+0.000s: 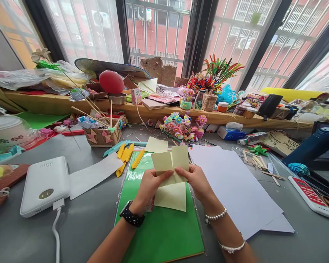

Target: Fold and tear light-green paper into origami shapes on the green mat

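Observation:
Between both hands is a pale yellow square of paper (163, 162) with a crease down its middle, held up over the green board (164, 233). My left hand (150, 182) pinches its left half, thumb on top. My right hand (194, 179) pinches the right half in the same way, the two thumb tips close together at the crease. Beneath the hands a second pale yellow sheet (171, 197) lies flat on the board. Another pale yellow sheet (157, 145) rests at the board's far edge. Yellow folded paper strips (125, 157) lie at the board's upper left.
White paper sheets (230, 182) spread to the right, with a red and white calculator (312, 197) beyond them. At left sit a white power bank (45, 186) with a cable and a paper strip (95, 175). A cardboard basket (102, 135) and craft flowers (178, 124) stand farther back.

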{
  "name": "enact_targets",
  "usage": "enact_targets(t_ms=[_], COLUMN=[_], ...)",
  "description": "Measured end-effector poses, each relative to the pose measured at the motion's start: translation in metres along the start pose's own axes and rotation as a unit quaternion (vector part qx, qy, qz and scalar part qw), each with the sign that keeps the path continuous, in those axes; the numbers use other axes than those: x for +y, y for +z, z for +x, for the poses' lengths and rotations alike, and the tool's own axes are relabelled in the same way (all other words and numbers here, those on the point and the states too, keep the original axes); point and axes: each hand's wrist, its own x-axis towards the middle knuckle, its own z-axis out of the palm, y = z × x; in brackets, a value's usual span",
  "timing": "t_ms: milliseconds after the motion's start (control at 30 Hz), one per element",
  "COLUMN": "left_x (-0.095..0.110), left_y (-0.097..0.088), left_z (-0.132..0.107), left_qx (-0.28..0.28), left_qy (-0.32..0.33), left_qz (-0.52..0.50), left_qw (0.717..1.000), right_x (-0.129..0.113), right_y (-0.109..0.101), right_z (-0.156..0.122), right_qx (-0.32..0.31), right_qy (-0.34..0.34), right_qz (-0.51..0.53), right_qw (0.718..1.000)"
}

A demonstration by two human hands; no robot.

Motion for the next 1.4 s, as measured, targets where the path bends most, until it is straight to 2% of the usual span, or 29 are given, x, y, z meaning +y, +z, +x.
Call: enact_targets(t_ms=[167, 300, 400, 700, 933, 1000, 1033, 1100, 1133, 1200, 1267, 1300, 1333, 1400], left_x=[0.000, 0.002, 0.002, -0.001, 0.002, 0.004, 0.004, 0.006, 0.006, 0.007, 0.007, 0.008, 0.008, 0.007], left_y=[-0.001, -0.001, -0.001, 0.001, 0.002, 0.002, 0.002, 0.002, 0.001, 0.000, -0.001, -0.002, -0.003, -0.004], left_z=[0.000, -0.001, -0.001, 0.000, -0.002, -0.003, -0.004, -0.005, -0.005, -0.006, -0.006, -0.005, -0.005, -0.003], left_qx=[-0.001, -0.010, -0.003, 0.004, 0.008, 0.001, 0.013, 0.081, 0.122, 0.161, 0.125, 0.100, 0.081, 0.062], left_qy=[0.004, 0.005, 0.008, 0.018, 0.034, 0.063, 0.097, 0.209, 0.277, 0.395, 0.464, 0.483, 0.499, 0.526], left_qz=[0.013, 0.020, 0.019, -0.027, 0.006, 0.041, 0.072, 0.169, 0.232, 0.365, 0.470, 0.503, 0.521, 0.517], left_qw=[1.000, 1.000, 1.000, 0.999, 0.999, 0.997, 0.993, 0.960, 0.924, 0.828, 0.740, 0.710, 0.688, 0.672], right_x=[0.002, 0.001, 0.000, -0.004, -0.002, -0.002, -0.002, -0.003, -0.004, -0.005, -0.005, -0.005, -0.005, -0.005], right_y=[-0.001, -0.004, -0.005, -0.001, -0.002, -0.004, -0.005, -0.006, -0.007, -0.008, -0.009, -0.009, -0.010, -0.010], right_z=[0.000, 0.002, 0.002, -0.001, -0.001, 0.000, 0.000, 0.001, 0.001, 0.000, 0.000, 0.000, 0.000, 0.000], right_qx=[0.002, -0.005, -0.012, -0.032, -0.022, -0.009, 0.000, 0.016, 0.020, 0.024, 0.021, 0.016, 0.008, -0.014], right_qy=[0.002, -0.031, -0.029, 0.009, 0.014, 0.005, 0.001, -0.004, -0.005, -0.002, 0.002, 0.005, 0.009, 0.013], right_qz=[0.005, -0.059, -0.082, -0.017, -0.010, -0.009, -0.008, -0.004, -0.002, 0.001, 0.003, 0.003, 0.001, -0.014], right_qw=[1.000, 0.998, 0.996, 0.999, 1.000, 1.000, 1.000, 1.000, 1.000, 1.000, 1.000, 1.000, 1.000, 1.000])
